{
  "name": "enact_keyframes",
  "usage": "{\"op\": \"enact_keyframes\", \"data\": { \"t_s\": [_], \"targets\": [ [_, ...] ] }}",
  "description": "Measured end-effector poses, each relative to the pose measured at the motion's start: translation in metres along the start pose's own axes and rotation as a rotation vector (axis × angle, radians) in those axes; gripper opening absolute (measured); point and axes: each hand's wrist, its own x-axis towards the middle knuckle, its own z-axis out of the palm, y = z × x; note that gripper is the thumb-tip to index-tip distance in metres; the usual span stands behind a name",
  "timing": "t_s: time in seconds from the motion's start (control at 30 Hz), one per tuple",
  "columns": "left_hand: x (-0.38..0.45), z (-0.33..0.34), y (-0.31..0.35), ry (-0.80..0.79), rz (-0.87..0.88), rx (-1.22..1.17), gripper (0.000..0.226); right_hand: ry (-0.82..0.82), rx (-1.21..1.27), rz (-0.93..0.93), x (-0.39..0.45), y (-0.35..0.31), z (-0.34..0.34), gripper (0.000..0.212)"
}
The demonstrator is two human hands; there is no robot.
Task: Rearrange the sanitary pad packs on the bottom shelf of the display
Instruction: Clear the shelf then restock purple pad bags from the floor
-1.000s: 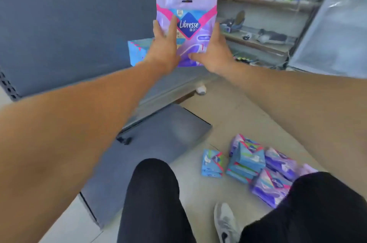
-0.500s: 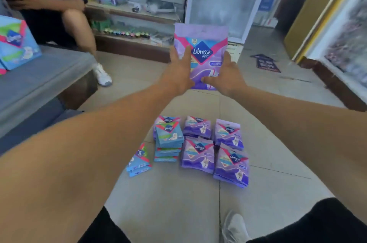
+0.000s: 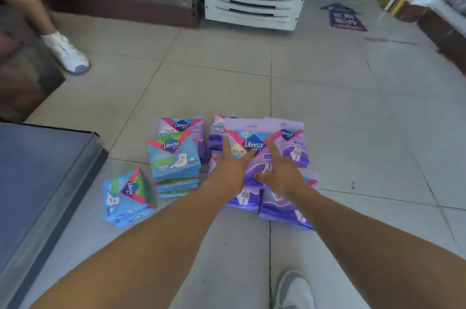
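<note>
A purple Libresse pad pack point(image 3: 252, 143) lies face up on a group of purple packs point(image 3: 293, 147) on the tiled floor. My left hand point(image 3: 230, 172) and my right hand point(image 3: 281, 175) both rest on its front with straight, spread fingers. More purple packs point(image 3: 285, 209) show under my wrists. Left of them stands a stack of blue packs point(image 3: 174, 157), and two blue packs point(image 3: 127, 195) lie tilted nearer the grey bottom shelf point(image 3: 37, 182) at the left edge. No packs show on the visible part of the shelf.
Another person's leg and white shoe point(image 3: 66, 55) stand at the back left. A white cooler base point(image 3: 254, 3) and a low brown shelf point(image 3: 113, 3) line the far side. My own shoe point(image 3: 295, 291) is at the bottom. A floor sticker point(image 3: 346, 18) lies at the back right.
I turned away from the shelf toward the floor. The purple pack came down from chest height onto the purple packs, and my fingers went from gripping its sides to lying flat on it.
</note>
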Motion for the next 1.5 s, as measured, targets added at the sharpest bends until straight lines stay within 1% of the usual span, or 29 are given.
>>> {"op": "enact_keyframes", "data": {
  "t_s": [0.1, 0.23, 0.4, 0.5, 0.57, 0.63, 0.73, 0.9, 1.0, 1.07, 1.23, 1.43, 1.5],
  "targets": [
    [0.011, 0.032, -0.004, -0.036, -0.032, -0.014, 0.091, -0.065, -0.046, 0.052, 0.010, 0.022, 0.026, 0.089],
    [0.013, 0.055, -0.008, -0.093, -0.099, -0.010, 0.087, -0.125, -0.108, 0.044, 0.016, 0.035, 0.041, 0.085],
    [0.015, 0.059, -0.013, -0.097, -0.116, 0.057, 0.084, -0.212, -0.179, 0.033, 0.021, 0.034, 0.047, 0.088],
    [0.011, 0.054, -0.008, -0.098, -0.126, 0.103, 0.081, -0.231, -0.249, 0.037, 0.018, 0.030, 0.041, 0.084],
    [0.008, 0.048, -0.003, -0.087, -0.114, 0.152, 0.078, -0.227, -0.301, 0.051, 0.014, 0.023, 0.033, 0.077],
    [0.002, 0.038, 0.002, -0.069, -0.079, 0.197, 0.071, -0.201, -0.345, 0.047, 0.011, 0.013, 0.024, 0.064],
    [-0.011, 0.012, 0.006, -0.032, -0.048, 0.195, 0.062, -0.181, -0.373, 0.007, 0.001, -0.011, 0.003, 0.050],
    [-0.049, -0.063, 0.005, 0.067, -0.088, 0.117, 0.039, -0.132, -0.469, -0.109, -0.025, -0.075, -0.041, 0.039],
    [-0.091, -0.114, -0.009, 0.139, -0.143, 0.070, 0.032, -0.114, -0.546, -0.230, -0.045, -0.127, -0.063, 0.032],
    [-0.124, -0.146, -0.022, 0.209, -0.182, 0.072, 0.032, -0.067, -0.562, -0.312, -0.063, -0.167, -0.074, 0.031],
    [-0.215, -0.226, -0.071, 0.336, -0.310, 0.080, 0.033, 0.010, -0.501, -0.490, -0.116, -0.280, -0.086, 0.031],
    [-0.339, -0.298, -0.156, 0.513, -0.531, 0.095, 0.036, 0.017, -0.367, -0.699, -0.179, -0.417, -0.057, 0.034],
    [-0.381, -0.313, -0.187, 0.565, -0.612, 0.103, 0.035, -0.003, -0.318, -0.748, -0.201, -0.457, -0.042, 0.030]
  ]
}}
